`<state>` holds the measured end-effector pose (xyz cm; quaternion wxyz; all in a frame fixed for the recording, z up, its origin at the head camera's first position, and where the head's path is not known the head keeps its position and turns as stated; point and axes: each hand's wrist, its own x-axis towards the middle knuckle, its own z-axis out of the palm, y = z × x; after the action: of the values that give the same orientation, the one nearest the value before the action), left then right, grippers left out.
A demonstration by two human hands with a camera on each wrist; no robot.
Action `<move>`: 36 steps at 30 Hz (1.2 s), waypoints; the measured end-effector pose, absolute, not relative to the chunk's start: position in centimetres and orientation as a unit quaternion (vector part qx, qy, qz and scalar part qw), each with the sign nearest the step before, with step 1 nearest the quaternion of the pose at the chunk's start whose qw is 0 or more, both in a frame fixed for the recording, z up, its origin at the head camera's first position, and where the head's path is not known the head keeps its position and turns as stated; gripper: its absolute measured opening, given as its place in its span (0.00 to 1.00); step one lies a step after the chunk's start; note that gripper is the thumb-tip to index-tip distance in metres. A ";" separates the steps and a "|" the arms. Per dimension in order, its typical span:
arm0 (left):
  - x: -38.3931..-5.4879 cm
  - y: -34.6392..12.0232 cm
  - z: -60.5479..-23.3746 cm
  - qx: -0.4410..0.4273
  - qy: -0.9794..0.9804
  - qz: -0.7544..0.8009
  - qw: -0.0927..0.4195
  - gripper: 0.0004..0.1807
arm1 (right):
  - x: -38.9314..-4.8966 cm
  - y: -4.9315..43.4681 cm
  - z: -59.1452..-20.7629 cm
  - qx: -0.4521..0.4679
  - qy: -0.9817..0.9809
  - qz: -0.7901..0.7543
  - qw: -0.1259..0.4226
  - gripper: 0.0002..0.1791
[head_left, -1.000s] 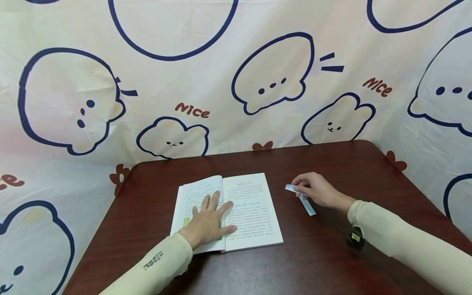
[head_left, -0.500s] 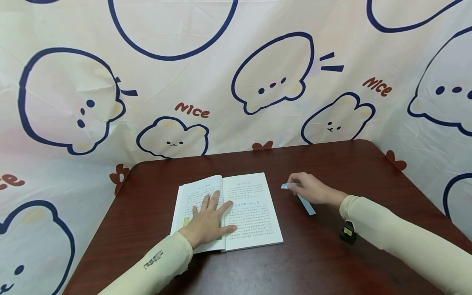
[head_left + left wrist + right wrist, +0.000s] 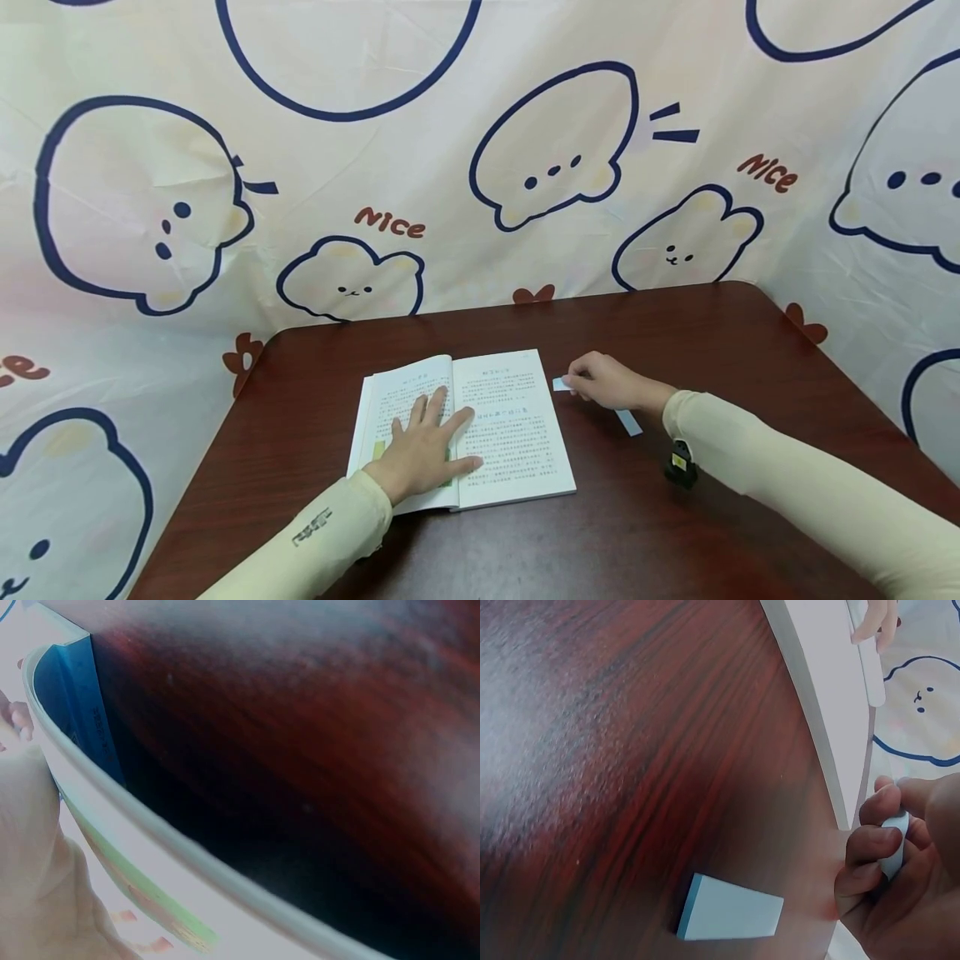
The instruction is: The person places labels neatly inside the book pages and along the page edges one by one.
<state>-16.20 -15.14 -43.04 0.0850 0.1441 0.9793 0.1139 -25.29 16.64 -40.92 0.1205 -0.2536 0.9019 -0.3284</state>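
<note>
An open book (image 3: 517, 446) with printed pages lies on the dark wooden table. Fingers spread, my left hand (image 3: 420, 454) rests flat on its left page and across the middle fold. Just off the book's right edge, my right hand (image 3: 611, 383) pinches a slim pale blue strip (image 3: 560, 384), one end poking out past the fingertips toward the page. In the right wrist view the curled fingers wrap this strip (image 3: 894, 844). A second pale blue strip (image 3: 630, 423) lies on the table, partly hidden below the right hand; its blue side edge shows in the right wrist view.
The brown wooden table (image 3: 300, 400) has rounded far corners. A cloth backdrop (image 3: 450, 167) with cartoon animals hangs behind it and along both sides. A green patch (image 3: 378, 450) shows on the left page by the hand.
My right hand has moved left toward the book with the held pale blue strip, away from the second strip, which stayed put. The left hand has not moved.
</note>
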 end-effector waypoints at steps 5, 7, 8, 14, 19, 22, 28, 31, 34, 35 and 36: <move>-16.3 -15.1 -43.0 0.144 0.980 0.111 0.084 0.41 | -25.4 16.0 -41.1 -0.258 0.900 -0.326 0.133 0.18; -16.3 -15.1 -43.0 0.143 0.980 0.110 0.085 0.41 | -25.4 15.7 -41.1 -0.262 0.897 -0.327 0.139 0.18; -16.3 -15.1 -43.0 0.143 0.980 0.110 0.085 0.41 | -25.4 15.6 -41.1 -0.262 0.897 -0.327 0.143 0.18; -16.4 -15.1 -43.0 0.143 0.980 0.110 0.085 0.42 | -25.2 14.8 -41.4 -0.264 0.892 -0.325 0.169 0.19; -16.3 -15.1 -43.2 0.143 0.979 0.112 0.088 0.42 | -25.2 14.3 -41.7 -0.269 0.891 -0.322 0.174 0.20; -16.3 -15.1 -43.2 0.143 0.979 0.114 0.088 0.42 | -25.1 14.0 -41.8 -0.265 0.891 -0.325 0.177 0.20; -16.1 -15.1 -43.1 0.142 0.979 0.116 0.089 0.41 | -24.9 13.3 -42.0 -0.271 0.888 -0.327 0.178 0.19; -16.1 -15.0 -43.0 0.142 0.979 0.116 0.087 0.41 | -24.9 13.0 -41.9 -0.273 0.887 -0.328 0.179 0.20; -16.1 -15.0 -43.0 0.143 0.980 0.114 0.084 0.41 | -24.9 12.6 -41.9 -0.269 0.888 -0.329 0.177 0.20; -16.2 -15.0 -43.0 0.143 0.980 0.113 0.083 0.41 | -25.0 12.6 -41.9 -0.268 0.888 -0.329 0.177 0.20; -16.2 -15.0 -43.0 0.143 0.980 0.112 0.083 0.41 | -25.0 12.5 -42.0 -0.266 0.889 -0.328 0.176 0.20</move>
<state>-16.16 -14.97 -43.01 0.0830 0.1430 0.9798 0.1121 -25.00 12.47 -41.98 0.1763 -0.2659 0.8893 -0.3277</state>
